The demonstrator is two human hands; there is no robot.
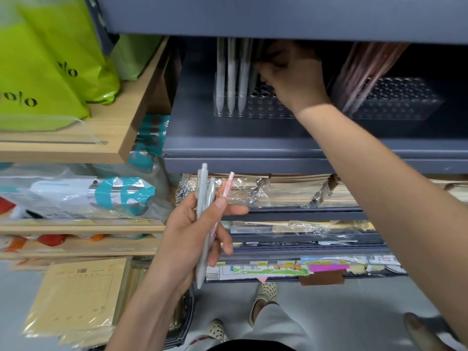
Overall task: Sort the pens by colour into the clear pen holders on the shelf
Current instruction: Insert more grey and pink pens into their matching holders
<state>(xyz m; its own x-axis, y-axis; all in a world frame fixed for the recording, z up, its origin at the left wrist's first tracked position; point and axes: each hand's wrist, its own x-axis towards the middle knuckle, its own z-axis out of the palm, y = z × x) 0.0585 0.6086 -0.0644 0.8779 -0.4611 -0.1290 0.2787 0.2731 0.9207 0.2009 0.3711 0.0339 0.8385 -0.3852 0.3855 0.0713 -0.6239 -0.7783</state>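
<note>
Left hand (pixel 187 239) at 6 o'clock of centre, palm up, forearm coming in from 7 o'clock; its grip holds a bundle of grey pens (pixel 202 198) and a pink pen (pixel 226 186), thumb pressed across the barrels, fingers curled behind, clicker ends pointing to 12 o'clock; the pink pen sits on the 3 o'clock side of the greys, touching them.

Right hand (pixel 293 77) reaches up into the grey shelf (pixel 253 148) at 12 o'clock, arm running down to 4 o'clock, back of hand to the camera; fingers curled down over the left clear holder (pixel 266 110); the fingertips are in shadow, so I cannot tell whether the grip holds a pen.

Three pale pens (pixel 231 79) stand upright, tips down, in the holder's 9 o'clock end, just beside the right hand's fingers.

Second clear holder (pixel 405 102) at 3 o'clock of the right hand, apart from the first; brownish pens (pixel 364 69) lean in its 9 o'clock end.

Green bags (pixel 38 72) on a wooden shelf at 10 o'clock.
</note>
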